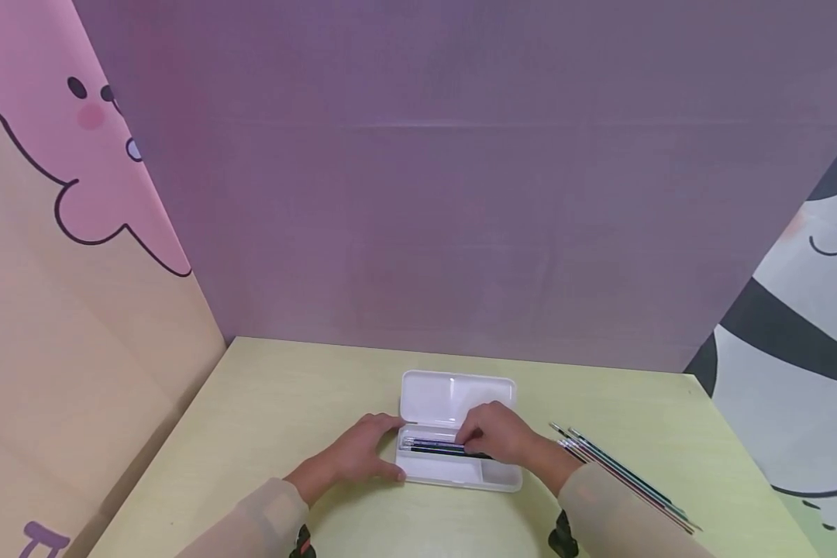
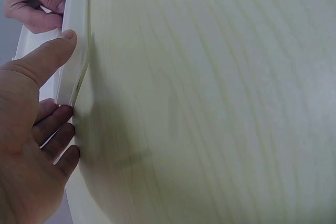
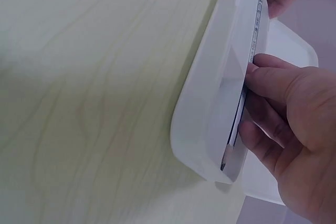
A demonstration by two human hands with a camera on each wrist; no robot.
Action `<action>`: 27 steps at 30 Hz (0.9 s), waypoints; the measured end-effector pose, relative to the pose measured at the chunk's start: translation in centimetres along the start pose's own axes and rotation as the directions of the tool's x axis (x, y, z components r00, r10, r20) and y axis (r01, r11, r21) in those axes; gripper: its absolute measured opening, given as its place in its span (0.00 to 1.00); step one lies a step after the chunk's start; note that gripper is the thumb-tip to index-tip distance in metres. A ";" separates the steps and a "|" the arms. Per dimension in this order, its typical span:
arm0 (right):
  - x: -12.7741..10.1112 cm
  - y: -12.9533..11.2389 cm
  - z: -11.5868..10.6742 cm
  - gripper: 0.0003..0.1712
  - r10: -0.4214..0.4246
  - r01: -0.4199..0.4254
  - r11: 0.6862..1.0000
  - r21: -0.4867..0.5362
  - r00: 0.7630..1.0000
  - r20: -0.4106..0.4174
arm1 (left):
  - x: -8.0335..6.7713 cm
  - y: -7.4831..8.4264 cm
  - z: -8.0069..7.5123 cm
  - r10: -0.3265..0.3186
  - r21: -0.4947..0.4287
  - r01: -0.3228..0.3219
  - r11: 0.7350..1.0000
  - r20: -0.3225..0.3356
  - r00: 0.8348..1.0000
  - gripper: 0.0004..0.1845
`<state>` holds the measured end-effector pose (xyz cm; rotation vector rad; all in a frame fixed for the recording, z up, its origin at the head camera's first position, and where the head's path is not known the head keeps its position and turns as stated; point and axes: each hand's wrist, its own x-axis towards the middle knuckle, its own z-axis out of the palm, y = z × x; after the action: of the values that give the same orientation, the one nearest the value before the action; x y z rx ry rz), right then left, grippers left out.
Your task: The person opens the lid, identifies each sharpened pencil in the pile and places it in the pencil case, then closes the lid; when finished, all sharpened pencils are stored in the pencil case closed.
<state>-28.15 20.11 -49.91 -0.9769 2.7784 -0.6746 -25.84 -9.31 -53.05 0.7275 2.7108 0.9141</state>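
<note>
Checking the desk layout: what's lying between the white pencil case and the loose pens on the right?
In the head view, only bare yellow-green table and the person's right hand and wrist lie between the pencil case and the loose pens.

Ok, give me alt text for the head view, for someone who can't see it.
Two hands work at an open white pencil case on a pale yellow-green table: the left hand steadies its left end while the right hand rests on pens in the tray. More loose pens lie to the right.
</note>
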 end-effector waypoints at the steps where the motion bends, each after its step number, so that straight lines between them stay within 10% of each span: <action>1: 0.0 -0.1 0.0 0.08 0.002 -0.002 1.000 -0.005 1.000 -0.004 | 0.0 0.0 0.0 0.000 0.001 0.000 1.000 -0.001 1.000 0.48; 12: 0.0 0.0 -0.3 0.07 0.034 -0.034 0.998 -0.050 0.999 -0.005 | 0.0 0.1 0.0 -0.008 0.005 0.008 1.000 -0.001 1.000 0.48; 27: -2.5 1.3 -4.2 0.09 0.095 -0.092 0.982 0.167 0.995 -0.012 | 0.1 -0.2 0.2 -0.008 -0.005 0.008 1.000 0.000 1.000 0.48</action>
<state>-27.98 24.16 -46.78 -0.8059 2.7109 -0.8898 -25.98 -9.33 -53.35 0.7152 2.7078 0.9188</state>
